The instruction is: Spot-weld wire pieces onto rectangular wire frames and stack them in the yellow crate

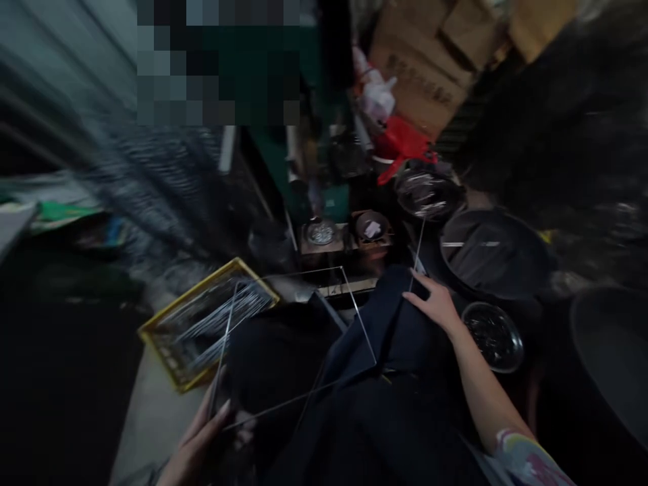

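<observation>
My left hand (pixel 202 442) at the bottom is closed on the near corner of a thin wire frame (pixel 354 307), a rectangle of bent metal rod held out over my dark-trousered lap. My right hand (pixel 435 304) rests on my knee, its fingers pinched on a straight thin wire (pixel 419 246) that points up toward the bowls. The picture is blurred by motion.
A yellow crate (pixel 167 351) of metal rods lies on the floor at left. Dark round basins (pixel 493 253) and a small bowl of metal bits (pixel 493 334) stand at right. Cardboard boxes (pixel 425 61) and a red bag (pixel 402 142) are behind. Two small wooden blocks (pixel 344 236) sit ahead.
</observation>
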The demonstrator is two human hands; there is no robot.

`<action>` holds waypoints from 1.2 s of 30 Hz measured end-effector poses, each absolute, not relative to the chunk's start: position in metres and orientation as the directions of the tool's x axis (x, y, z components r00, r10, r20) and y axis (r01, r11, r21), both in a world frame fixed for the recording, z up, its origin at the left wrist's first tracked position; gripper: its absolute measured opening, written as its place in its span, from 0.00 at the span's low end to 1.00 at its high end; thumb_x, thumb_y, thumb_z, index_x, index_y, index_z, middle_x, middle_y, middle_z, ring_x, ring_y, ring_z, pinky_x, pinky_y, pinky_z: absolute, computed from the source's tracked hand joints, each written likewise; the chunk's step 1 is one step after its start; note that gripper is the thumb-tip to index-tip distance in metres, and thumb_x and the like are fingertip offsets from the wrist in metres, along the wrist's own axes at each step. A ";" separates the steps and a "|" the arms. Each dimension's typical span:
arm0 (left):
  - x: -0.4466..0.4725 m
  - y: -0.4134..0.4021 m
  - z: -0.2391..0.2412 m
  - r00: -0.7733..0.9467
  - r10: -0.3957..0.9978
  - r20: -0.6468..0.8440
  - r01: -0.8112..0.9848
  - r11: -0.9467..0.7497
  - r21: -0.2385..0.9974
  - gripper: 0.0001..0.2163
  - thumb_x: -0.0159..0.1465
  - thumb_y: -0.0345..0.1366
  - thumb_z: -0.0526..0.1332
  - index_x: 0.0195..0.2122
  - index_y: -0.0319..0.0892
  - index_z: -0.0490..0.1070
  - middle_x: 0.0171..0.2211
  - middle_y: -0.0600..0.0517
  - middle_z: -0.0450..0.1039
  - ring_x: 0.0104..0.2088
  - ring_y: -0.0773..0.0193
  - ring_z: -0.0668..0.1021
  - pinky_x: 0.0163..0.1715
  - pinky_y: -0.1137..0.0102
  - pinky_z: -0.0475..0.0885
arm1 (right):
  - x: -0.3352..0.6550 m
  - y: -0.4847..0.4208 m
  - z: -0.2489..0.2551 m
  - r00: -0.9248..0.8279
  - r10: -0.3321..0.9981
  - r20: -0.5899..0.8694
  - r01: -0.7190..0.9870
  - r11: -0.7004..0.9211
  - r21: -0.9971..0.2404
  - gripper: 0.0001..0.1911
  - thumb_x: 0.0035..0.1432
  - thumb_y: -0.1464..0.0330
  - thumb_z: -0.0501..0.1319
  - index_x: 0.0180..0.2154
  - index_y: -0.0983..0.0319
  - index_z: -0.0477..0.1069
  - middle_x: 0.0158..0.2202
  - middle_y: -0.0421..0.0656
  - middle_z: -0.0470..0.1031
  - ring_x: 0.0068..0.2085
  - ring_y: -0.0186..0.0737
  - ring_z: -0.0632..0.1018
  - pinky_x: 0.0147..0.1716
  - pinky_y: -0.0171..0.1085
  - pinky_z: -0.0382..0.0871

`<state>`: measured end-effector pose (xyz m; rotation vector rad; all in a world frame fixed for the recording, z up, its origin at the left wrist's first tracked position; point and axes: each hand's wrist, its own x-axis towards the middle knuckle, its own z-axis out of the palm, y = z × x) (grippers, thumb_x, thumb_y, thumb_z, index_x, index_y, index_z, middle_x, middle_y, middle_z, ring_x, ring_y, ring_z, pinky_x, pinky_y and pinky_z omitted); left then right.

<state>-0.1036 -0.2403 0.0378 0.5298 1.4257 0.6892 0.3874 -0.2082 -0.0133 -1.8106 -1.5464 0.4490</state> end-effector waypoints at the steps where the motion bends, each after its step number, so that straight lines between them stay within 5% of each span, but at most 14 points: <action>1: -0.107 -0.246 0.033 0.005 0.723 -0.691 -0.152 0.683 0.714 0.39 0.58 0.45 0.68 0.67 0.60 0.49 0.26 0.54 0.78 0.24 0.59 0.77 0.24 0.68 0.71 | 0.378 -0.205 -0.005 0.177 0.967 0.183 0.722 -0.001 -0.692 0.34 0.55 0.56 0.66 0.61 0.59 0.65 0.59 0.46 0.70 0.58 0.48 0.72 0.61 0.48 0.63; 4: -0.107 -0.250 0.021 0.020 0.783 -0.621 -0.236 0.608 0.759 0.48 0.55 0.42 0.70 0.69 0.56 0.38 0.25 0.52 0.78 0.22 0.60 0.77 0.23 0.70 0.70 | 0.343 -0.200 0.023 0.018 0.981 0.192 0.729 0.119 -0.674 0.34 0.56 0.57 0.66 0.62 0.56 0.64 0.59 0.44 0.70 0.58 0.47 0.72 0.60 0.47 0.64; 9: -0.107 -0.251 0.008 0.035 0.836 -0.548 -0.380 0.518 0.766 0.45 0.58 0.40 0.68 0.70 0.53 0.41 0.23 0.52 0.75 0.18 0.66 0.73 0.19 0.76 0.68 | 0.300 -0.206 0.069 -0.221 0.943 0.248 0.715 0.329 -0.617 0.33 0.58 0.61 0.65 0.63 0.54 0.61 0.61 0.42 0.67 0.60 0.47 0.70 0.61 0.48 0.65; 17: -0.095 -0.255 -0.001 0.079 0.856 -0.511 -0.420 0.493 0.762 0.45 0.59 0.40 0.67 0.70 0.54 0.38 0.22 0.54 0.74 0.16 0.65 0.73 0.17 0.75 0.68 | 0.306 -0.232 0.105 -0.176 0.905 0.388 0.771 0.372 -0.517 0.35 0.57 0.65 0.66 0.64 0.51 0.60 0.61 0.43 0.67 0.59 0.52 0.71 0.60 0.54 0.66; 26: -0.066 -0.245 0.015 0.195 0.857 -0.477 -0.376 0.515 0.771 0.46 0.62 0.42 0.65 0.70 0.49 0.29 0.25 0.48 0.77 0.20 0.60 0.77 0.20 0.72 0.69 | 0.253 -0.244 0.063 -0.516 0.848 0.119 0.656 0.481 -0.582 0.37 0.58 0.61 0.65 0.66 0.54 0.55 0.62 0.47 0.65 0.62 0.50 0.67 0.60 0.51 0.64; 36: -0.045 -0.243 0.012 0.261 0.836 -0.483 -0.367 0.548 0.751 0.47 0.61 0.42 0.65 0.70 0.49 0.28 0.25 0.48 0.77 0.20 0.59 0.77 0.19 0.72 0.69 | 0.237 -0.227 0.038 -0.502 0.862 0.073 0.606 0.410 -0.682 0.35 0.56 0.64 0.65 0.64 0.58 0.60 0.61 0.48 0.67 0.62 0.47 0.68 0.60 0.48 0.64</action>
